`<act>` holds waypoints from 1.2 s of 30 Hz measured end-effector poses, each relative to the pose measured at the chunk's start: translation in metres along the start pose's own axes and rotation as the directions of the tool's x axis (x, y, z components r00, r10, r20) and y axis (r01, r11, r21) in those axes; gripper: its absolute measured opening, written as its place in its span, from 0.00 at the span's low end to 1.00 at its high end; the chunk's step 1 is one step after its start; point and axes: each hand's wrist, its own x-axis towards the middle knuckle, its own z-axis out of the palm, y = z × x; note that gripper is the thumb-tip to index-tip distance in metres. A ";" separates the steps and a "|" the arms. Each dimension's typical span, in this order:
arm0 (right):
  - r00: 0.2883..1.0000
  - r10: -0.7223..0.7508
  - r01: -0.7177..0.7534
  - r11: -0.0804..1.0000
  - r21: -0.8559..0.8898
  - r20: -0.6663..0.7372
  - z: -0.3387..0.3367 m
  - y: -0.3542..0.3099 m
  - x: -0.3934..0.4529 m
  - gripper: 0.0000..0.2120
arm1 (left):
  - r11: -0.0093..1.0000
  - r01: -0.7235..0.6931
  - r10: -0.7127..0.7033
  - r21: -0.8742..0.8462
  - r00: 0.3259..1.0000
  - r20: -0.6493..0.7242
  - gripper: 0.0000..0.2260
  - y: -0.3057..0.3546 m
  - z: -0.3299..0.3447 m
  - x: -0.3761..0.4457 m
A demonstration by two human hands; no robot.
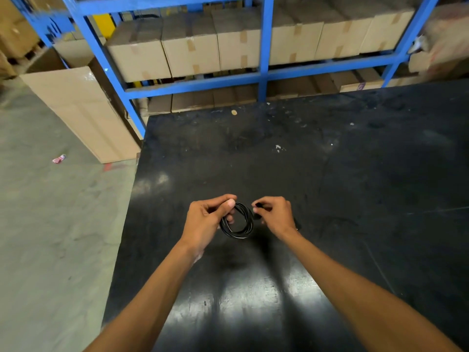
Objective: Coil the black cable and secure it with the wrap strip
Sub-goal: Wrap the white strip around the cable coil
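The black cable (238,231) is wound into a small round coil of several loops, held above the black table (330,174). My left hand (206,221) pinches the coil at its upper left, thumb on top. To the coil's right, my right hand (275,215) pinches a small black piece (258,206) between thumb and fingers. This piece looks like the wrap strip or the cable's end; I cannot tell which. It sits just beside the coil's right edge.
A blue metal rack (262,72) full of cardboard boxes (193,49) stands behind the table. A large cardboard sheet (83,110) leans at the left on the grey floor (50,224), where a pink scrap (59,158) lies. The table's left edge runs near my left arm.
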 end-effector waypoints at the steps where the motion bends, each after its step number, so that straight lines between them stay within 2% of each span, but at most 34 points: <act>1: 0.999 -0.027 0.031 0.996 0.086 -0.042 0.000 -0.015 -0.002 0.07 | 1.000 -0.007 0.007 -0.009 1.000 0.000 0.08 0.003 0.001 -0.002; 6: 0.972 -0.175 0.217 0.923 0.318 -0.154 -0.010 -0.075 -0.023 0.08 | 0.996 -0.077 0.078 -0.047 0.997 0.029 0.06 0.021 0.007 -0.011; 10: 0.965 -0.200 0.255 0.862 0.438 -0.167 -0.026 -0.092 -0.038 0.08 | 0.988 -0.134 0.134 -0.076 0.991 0.001 0.07 0.036 0.005 -0.019; 13: 0.964 -0.230 0.265 0.851 0.453 -0.130 -0.035 -0.099 -0.048 0.12 | 0.984 -0.154 0.156 -0.094 0.988 0.016 0.07 0.045 0.005 -0.025; 21: 0.984 -0.175 0.154 0.788 0.596 -0.022 -0.054 -0.123 -0.074 0.12 | 0.973 -0.196 0.203 -0.118 0.978 0.055 0.06 0.056 0.008 -0.046; 25: 0.991 -0.076 -0.016 0.748 0.664 0.109 -0.064 -0.130 -0.084 0.07 | 0.975 -0.187 0.194 -0.118 0.980 0.051 0.06 0.058 0.005 -0.053; 27: 0.985 -0.045 -0.082 0.735 0.674 0.168 -0.068 -0.134 -0.089 0.04 | 0.976 -0.186 0.193 -0.110 0.980 0.050 0.07 0.059 0.006 -0.057; 29: 0.985 -0.029 -0.090 0.755 0.650 0.171 -0.072 -0.140 -0.093 0.04 | 0.974 -0.164 0.173 -0.156 0.984 0.048 0.07 0.059 0.006 -0.059; 33: 0.992 -0.064 -0.012 0.803 0.596 0.106 -0.081 -0.152 -0.100 0.04 | 0.964 -0.169 0.180 -0.204 0.983 0.039 0.07 0.062 0.005 -0.064; 36: 0.989 -0.148 0.127 0.863 0.489 0.004 -0.086 -0.158 -0.108 0.05 | 0.958 -0.177 0.188 -0.224 0.982 0.030 0.06 0.066 0.004 -0.068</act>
